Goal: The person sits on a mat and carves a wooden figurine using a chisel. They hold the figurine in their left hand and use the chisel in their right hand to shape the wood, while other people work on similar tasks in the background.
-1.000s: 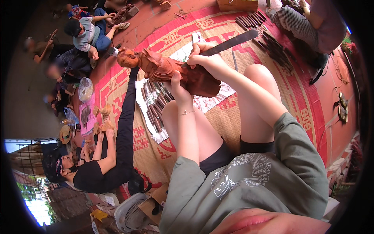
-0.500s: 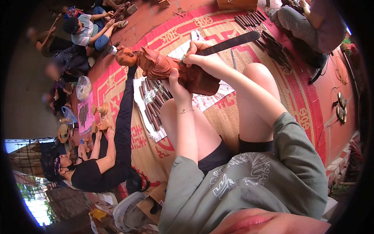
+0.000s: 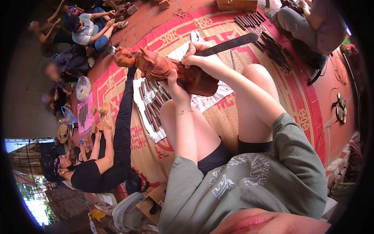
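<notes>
A reddish-brown carved wooden figurine [image 3: 155, 67] lies tilted over my knees, its rounded head toward the left and its broad base toward the right. Wrapped round its underside is my left hand [image 3: 177, 86], with the thumb up along the carved body. My right hand [image 3: 198, 58] pinches a long, flat, dark carving tool [image 3: 235, 43] like a pen. That tool's broad rounded end sticks out to the upper right; its working tip meets the wood near the figurine's middle, mostly hidden by my fingers.
Beneath the figurine, a white cloth [image 3: 157, 136] carries several dark-handled tools [image 3: 154, 105] on the red and tan mat [image 3: 210, 124]. More tools [image 3: 272, 48] lie at the upper right beside a seated person. At left, a person in black [image 3: 91, 171] handles pale wooden pieces [image 3: 102, 124]; a fan [image 3: 130, 212] stands nearby.
The figurine, my hands and the tool have shifted very slightly left. My grip looks the same. The hands of the person in black have moved a little.
</notes>
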Tool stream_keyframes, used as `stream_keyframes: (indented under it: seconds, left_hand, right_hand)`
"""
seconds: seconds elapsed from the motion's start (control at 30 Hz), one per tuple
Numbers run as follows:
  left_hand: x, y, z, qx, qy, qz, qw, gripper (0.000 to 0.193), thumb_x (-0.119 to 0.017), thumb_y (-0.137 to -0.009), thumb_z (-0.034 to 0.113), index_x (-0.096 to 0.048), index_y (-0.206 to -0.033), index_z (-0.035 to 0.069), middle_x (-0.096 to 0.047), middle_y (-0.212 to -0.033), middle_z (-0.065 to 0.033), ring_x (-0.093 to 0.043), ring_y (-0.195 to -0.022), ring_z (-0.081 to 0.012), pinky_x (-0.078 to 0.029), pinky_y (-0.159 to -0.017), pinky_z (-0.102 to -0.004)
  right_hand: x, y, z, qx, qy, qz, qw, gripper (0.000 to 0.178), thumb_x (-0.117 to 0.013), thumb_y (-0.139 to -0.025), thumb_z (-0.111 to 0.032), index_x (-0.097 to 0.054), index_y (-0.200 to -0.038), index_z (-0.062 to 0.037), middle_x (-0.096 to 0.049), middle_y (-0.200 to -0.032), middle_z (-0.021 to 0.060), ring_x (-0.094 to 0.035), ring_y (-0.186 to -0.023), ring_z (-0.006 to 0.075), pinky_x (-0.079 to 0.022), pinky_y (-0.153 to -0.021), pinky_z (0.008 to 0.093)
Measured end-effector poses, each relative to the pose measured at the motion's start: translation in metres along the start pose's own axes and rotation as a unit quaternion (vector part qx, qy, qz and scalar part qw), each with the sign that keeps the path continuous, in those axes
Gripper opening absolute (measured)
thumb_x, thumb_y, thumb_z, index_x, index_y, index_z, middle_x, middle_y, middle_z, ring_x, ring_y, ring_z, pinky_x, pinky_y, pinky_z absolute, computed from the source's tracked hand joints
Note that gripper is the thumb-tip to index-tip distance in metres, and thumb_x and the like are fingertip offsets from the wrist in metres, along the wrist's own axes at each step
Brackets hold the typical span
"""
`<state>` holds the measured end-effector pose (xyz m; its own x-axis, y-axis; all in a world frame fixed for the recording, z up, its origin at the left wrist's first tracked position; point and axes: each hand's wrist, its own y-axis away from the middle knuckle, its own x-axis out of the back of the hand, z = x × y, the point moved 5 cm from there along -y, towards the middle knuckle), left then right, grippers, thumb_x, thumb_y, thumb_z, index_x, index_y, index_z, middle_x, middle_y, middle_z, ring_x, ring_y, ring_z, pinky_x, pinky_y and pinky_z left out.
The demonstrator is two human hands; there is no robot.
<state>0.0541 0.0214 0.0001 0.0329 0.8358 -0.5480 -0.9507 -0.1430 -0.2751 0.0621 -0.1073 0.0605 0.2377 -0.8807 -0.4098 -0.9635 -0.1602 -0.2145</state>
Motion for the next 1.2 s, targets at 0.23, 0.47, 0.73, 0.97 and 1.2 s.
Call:
stream_keyframes:
  seconds: [0.23,0.47,0.73,0.97,1.2]
  left_hand:
    - [-0.009,0.002,0.008,0.0,0.054,0.02,0.998,0.064,-0.064,-0.077,0.025,-0.036,-0.128,0.0,-0.047,-0.119,-0.0121,-0.049,-0.108,-0.0227,-0.042,-0.092,-0.0369]
    - [-0.002,-0.001,0.003,0.005,0.049,-0.006,0.999,0.064,-0.064,-0.077,0.025,-0.035,-0.128,-0.001,-0.046,-0.119,-0.0115,-0.049,-0.108,-0.0219,-0.041,-0.093,-0.0361]
    - [-0.002,-0.003,0.0,-0.008,0.006,0.006,1.0,0.059,-0.057,-0.081,0.04,-0.041,-0.123,0.002,-0.054,-0.107,-0.012,-0.057,-0.094,-0.0215,-0.048,-0.082,-0.0341]
    - [0.014,-0.005,-0.015,0.039,0.023,0.035,0.998,0.056,-0.054,-0.082,0.044,-0.045,-0.119,0.003,-0.055,-0.107,-0.0088,-0.056,-0.098,-0.0199,-0.045,-0.085,-0.0338]
    - [0.003,-0.002,-0.006,0.045,0.1,0.027,0.994,0.059,-0.064,-0.078,0.027,-0.039,-0.125,0.003,-0.049,-0.114,-0.0097,-0.053,-0.101,-0.0203,-0.046,-0.087,-0.0338]
  right_hand:
    - [0.013,-0.008,0.014,0.02,0.044,-0.013,0.999,0.022,-0.063,-0.07,0.0,-0.043,-0.063,-0.0086,-0.052,-0.064,-0.0003,-0.051,-0.061,0.0068,-0.041,-0.059,0.0212]
    - [0.004,0.0,0.003,-0.019,-0.035,-0.001,0.999,0.021,-0.066,-0.072,-0.003,-0.047,-0.065,-0.0087,-0.056,-0.067,0.0009,-0.053,-0.061,0.0065,-0.042,-0.059,0.0207]
    - [0.002,0.001,-0.004,0.01,0.012,-0.012,1.0,0.02,-0.067,-0.072,-0.005,-0.048,-0.066,-0.0078,-0.058,-0.067,0.0015,-0.054,-0.062,0.0065,-0.042,-0.059,0.0208]
    - [-0.001,-0.001,-0.006,0.095,0.109,-0.042,0.989,0.022,-0.069,-0.072,-0.006,-0.048,-0.068,-0.0052,-0.058,-0.068,0.0014,-0.053,-0.067,0.0047,-0.042,-0.06,0.0209]
    - [-0.002,0.0,-0.008,0.123,0.149,-0.082,0.978,0.021,-0.069,-0.072,-0.004,-0.048,-0.07,-0.0026,-0.058,-0.074,0.0029,-0.054,-0.072,0.0063,-0.043,-0.064,0.0224]
